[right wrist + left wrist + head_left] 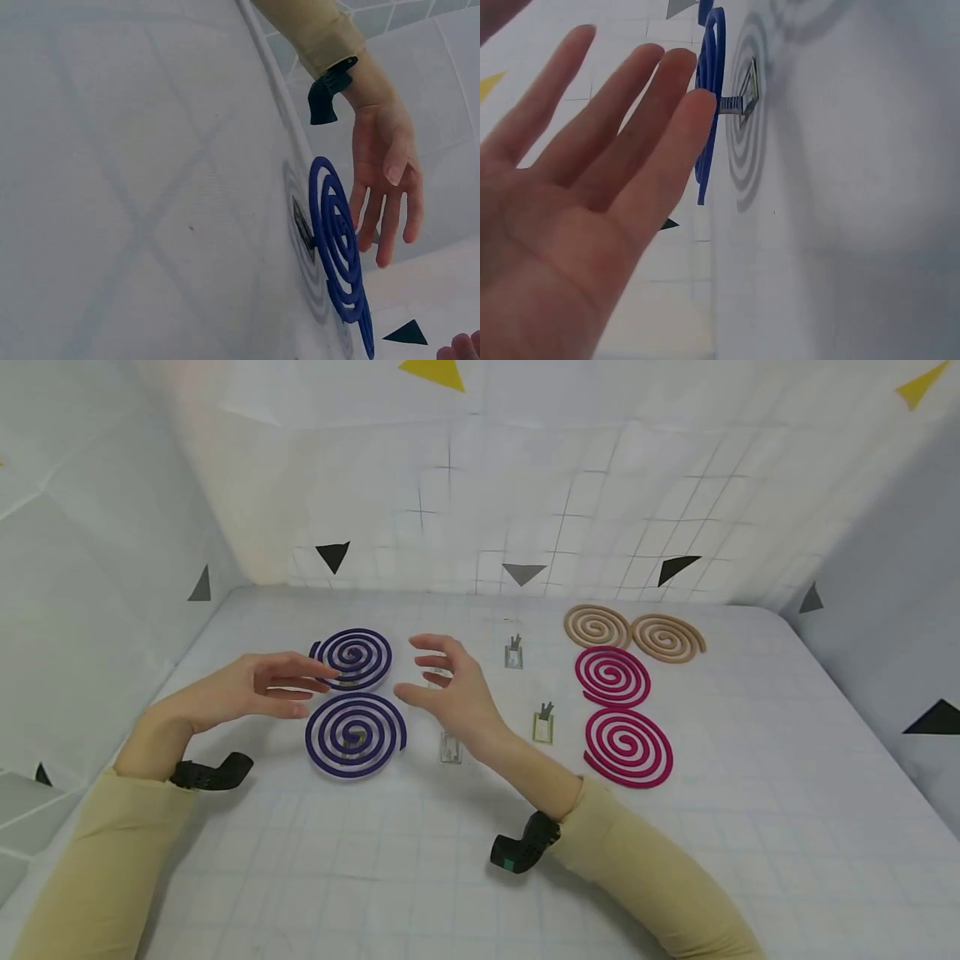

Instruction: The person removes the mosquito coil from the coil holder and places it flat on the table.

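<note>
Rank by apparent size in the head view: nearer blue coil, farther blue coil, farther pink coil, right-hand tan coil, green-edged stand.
1. Nearer blue coil
2. Farther blue coil and farther pink coil: too alike to rank
3. Right-hand tan coil
4. Green-edged stand

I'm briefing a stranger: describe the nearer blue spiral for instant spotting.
Over the left half of the white table, beside the left hand, sit the farther blue spiral and, in front, the nearer blue spiral. The nearer one's outer end is at its right; the farther one's, at its left.
</note>
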A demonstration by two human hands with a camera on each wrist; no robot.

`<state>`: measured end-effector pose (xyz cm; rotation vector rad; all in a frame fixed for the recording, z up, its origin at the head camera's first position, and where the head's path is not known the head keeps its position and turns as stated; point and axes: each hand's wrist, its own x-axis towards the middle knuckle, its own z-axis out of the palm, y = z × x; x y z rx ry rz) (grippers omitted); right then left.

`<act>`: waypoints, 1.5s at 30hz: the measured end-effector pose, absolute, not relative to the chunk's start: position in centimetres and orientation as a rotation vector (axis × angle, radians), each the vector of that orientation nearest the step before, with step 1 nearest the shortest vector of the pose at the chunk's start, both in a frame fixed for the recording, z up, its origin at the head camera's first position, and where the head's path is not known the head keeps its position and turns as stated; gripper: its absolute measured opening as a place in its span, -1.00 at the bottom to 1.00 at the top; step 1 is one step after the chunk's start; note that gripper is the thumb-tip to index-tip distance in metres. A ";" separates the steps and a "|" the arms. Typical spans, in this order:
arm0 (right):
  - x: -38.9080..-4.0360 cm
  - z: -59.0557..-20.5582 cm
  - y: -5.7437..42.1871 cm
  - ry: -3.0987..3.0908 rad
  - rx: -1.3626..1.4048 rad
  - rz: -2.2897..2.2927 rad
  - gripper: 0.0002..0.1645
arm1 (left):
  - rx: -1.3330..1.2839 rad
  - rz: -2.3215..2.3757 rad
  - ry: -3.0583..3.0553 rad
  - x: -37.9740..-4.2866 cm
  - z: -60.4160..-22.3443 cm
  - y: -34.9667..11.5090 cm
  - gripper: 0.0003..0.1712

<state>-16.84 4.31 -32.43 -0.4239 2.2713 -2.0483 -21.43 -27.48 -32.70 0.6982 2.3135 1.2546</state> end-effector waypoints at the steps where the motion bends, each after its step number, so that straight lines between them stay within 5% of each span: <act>1: -16.7 -32.7 4.1 2.276 -0.427 -2.028 -0.28 | 0.704 1.252 2.299 -21.5 -32.8 -27.6 -0.40; 21: -15.9 -35.7 1.7 2.118 -0.295 -1.890 -0.07 | 0.678 1.130 2.243 -21.7 -34.6 -27.9 -0.35; 45: -16.0 -36.9 1.7 1.990 -0.173 -1.874 -0.17 | 0.589 1.196 2.148 -22.1 -35.5 -28.1 -0.26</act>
